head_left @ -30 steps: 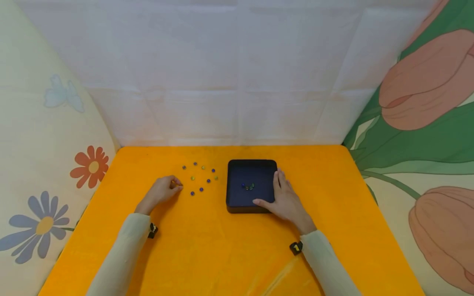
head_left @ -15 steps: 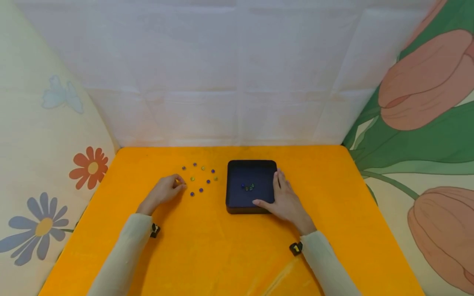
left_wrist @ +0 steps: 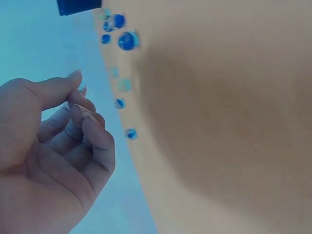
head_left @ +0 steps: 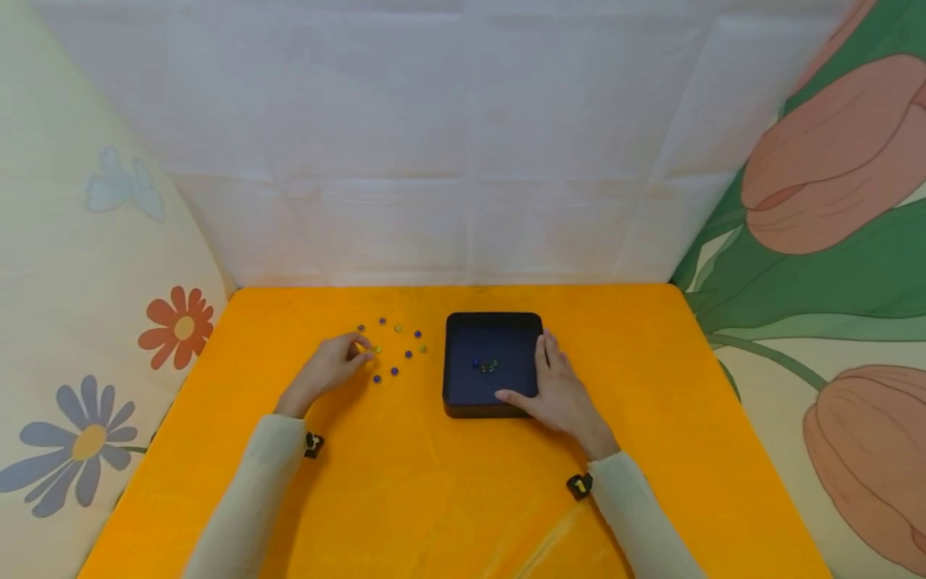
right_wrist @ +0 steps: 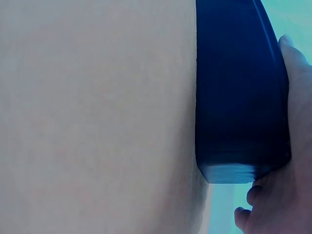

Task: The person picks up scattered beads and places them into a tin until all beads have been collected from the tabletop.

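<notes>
My left hand (head_left: 331, 368) reaches in over the orange cloth, fingers loosely bent, thumb and index tips slightly apart. Its fingertips are right at a yellow marble (head_left: 378, 350). In the left wrist view the hand (left_wrist: 63, 131) shows its curled fingers beside a line of marbles, among them a large-looking blue marble (left_wrist: 127, 41). My right hand (head_left: 560, 398) holds the black square tray (head_left: 493, 411) at its near right corner, thumb over the rim, fingers along the outer right side. Several marbles (head_left: 489, 367) lie inside the tray. In the right wrist view the tray wall (right_wrist: 239, 87) hides part of the hand.
Several blue marbles, one of them a near blue marble (head_left: 377, 379), and two other yellow marbles, such as the right-hand yellow marble (head_left: 423, 349), lie scattered between left hand and tray. A white cloth wall (head_left: 463, 161) stands behind the table (head_left: 434, 498).
My left hand has moved right and slightly away from me, up to the yellow marble. The right hand, the tray and the marbles stay where they were.
</notes>
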{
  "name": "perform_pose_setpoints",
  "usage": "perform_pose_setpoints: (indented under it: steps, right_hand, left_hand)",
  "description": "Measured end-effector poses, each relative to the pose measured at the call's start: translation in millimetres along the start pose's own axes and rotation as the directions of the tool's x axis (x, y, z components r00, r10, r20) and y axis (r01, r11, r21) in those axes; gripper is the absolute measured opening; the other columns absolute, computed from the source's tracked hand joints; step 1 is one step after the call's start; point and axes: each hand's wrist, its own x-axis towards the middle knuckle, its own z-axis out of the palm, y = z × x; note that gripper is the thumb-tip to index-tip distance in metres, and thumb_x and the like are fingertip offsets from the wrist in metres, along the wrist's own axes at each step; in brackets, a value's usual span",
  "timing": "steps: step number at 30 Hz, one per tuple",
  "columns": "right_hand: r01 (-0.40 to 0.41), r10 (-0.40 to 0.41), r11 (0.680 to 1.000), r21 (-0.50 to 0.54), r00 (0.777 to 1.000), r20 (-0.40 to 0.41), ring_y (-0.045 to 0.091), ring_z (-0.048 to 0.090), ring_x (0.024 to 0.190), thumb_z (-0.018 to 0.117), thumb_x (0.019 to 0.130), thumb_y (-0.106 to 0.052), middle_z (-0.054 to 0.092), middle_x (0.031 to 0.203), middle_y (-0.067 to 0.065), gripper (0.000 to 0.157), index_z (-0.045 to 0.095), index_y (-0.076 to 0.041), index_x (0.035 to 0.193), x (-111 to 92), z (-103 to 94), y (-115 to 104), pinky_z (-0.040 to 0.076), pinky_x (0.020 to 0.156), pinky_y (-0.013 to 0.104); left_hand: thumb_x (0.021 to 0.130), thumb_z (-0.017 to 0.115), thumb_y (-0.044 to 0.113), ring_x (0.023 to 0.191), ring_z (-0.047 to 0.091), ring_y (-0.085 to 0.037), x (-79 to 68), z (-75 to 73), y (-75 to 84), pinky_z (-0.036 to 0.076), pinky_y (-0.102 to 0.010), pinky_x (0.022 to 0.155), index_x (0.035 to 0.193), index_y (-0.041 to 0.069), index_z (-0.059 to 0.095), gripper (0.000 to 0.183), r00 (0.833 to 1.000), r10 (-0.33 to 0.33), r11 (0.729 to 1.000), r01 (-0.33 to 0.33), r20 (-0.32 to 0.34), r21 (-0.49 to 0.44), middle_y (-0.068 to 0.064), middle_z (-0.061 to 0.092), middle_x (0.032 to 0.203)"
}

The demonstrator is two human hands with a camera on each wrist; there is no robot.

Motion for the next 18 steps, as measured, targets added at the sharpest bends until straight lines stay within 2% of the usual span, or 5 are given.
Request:
perform_pose_setpoints:
  steps: [8, 18]
  right_hand:
    - [-0.001, 0.001, 1.0, 0.002, 1.0, -0.001, 0.04, 0.01, 0.165, 0.049, 0.082, -0.095, -0.012, 0.178, 0.011, 0.133, -0.004, -0.009, 0.169, -0.3, 0.1, 0.4, 0.027, 0.129, 0.059]
    - [0.002, -0.002, 1.0, -0.003, 1.0, -0.004, 0.039, 0.008, 0.166, 0.05, 0.082, -0.095, -0.012, 0.178, 0.011, 0.133, -0.004, -0.009, 0.169, 0.0, 0.4, 1.2, 0.028, 0.128, 0.058]
  left_hand:
    - [0.108, 0.061, 0.024, 0.064, 0.053, -0.018, 4.0, 2.1, 16.5, 0.047, -0.032, 0.061, 0.122, 0.005, 0.066, 0.024, 0.998, 0.035, 0.999, -0.037, -0.049, -0.033, -0.017, 0.071, 0.091]
    - [0.108, 0.061, 0.026, 0.061, 0.052, -0.017, 11.9, 4.7, 36.0, 0.047, -0.031, 0.058, 0.12, 0.008, 0.067, 0.022, 0.996, 0.075, 0.995, -0.078, -0.045, -0.059, -0.017, 0.072, 0.088]
